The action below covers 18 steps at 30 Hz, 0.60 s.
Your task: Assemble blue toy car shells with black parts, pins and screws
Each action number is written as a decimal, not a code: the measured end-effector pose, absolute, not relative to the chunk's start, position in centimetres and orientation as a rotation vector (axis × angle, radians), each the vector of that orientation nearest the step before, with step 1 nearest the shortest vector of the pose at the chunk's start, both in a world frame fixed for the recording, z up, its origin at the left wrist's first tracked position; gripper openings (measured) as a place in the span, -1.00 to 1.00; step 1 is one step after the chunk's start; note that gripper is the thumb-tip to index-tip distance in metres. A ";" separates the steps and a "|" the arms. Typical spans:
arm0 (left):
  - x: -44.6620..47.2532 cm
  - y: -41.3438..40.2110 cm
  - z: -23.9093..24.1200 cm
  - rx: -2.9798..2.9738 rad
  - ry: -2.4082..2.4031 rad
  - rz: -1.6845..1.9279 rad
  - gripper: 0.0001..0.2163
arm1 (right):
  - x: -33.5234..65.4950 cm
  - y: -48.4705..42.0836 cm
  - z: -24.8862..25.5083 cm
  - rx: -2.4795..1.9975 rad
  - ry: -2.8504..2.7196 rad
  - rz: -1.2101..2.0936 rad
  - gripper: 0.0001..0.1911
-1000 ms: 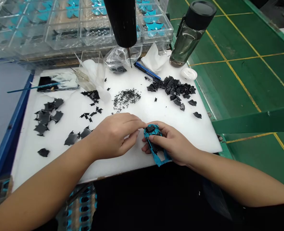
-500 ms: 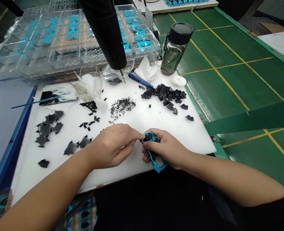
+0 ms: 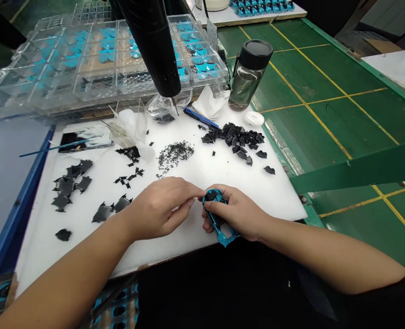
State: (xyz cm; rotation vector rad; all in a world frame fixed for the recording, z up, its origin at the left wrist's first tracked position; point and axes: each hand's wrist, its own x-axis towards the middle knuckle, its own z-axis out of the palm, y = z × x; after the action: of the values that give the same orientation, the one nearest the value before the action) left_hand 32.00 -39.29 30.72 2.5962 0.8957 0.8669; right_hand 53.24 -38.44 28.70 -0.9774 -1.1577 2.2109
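Note:
My right hand grips a turquoise plastic frame with a black part seated at its far end. The fingers wrap the frame and hide much of it. My left hand hovers beside it, fingertips close to the frame's far end, with nothing visible between them. On the white foam board lie black flat pieces to the left, tiny black bits in the middle, and a heap of black pieces further back.
A black tool hangs over the board's back edge, near a blue-handled screwdriver, a tissue, a glass bottle and a white round case. Clear plastic trays of turquoise parts stand behind. A green mat lies right.
The whole view has shifted and tilted as my head moved, showing more beyond the trays. My left fingertips have drawn slightly back from the frame, which stays in my right hand.

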 end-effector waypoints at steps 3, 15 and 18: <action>31.9 -39.2 30.7 2.610 0.945 0.904 -0.69 | 53.5 -38.2 28.6 -0.905 -1.109 2.266 -0.77; 31.4 -38.9 30.6 2.553 0.951 0.739 -0.60 | 53.9 -37.6 28.4 -0.614 -1.071 2.460 -0.36; 31.4 -38.8 30.8 2.517 0.948 0.735 -0.62 | 54.0 -37.5 28.5 -0.530 -1.009 2.474 -0.32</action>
State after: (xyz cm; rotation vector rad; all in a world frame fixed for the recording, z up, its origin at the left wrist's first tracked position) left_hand 31.37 -38.81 30.83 2.5165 0.9482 0.7352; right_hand 53.99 -37.55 28.51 -0.5298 -1.0090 2.4742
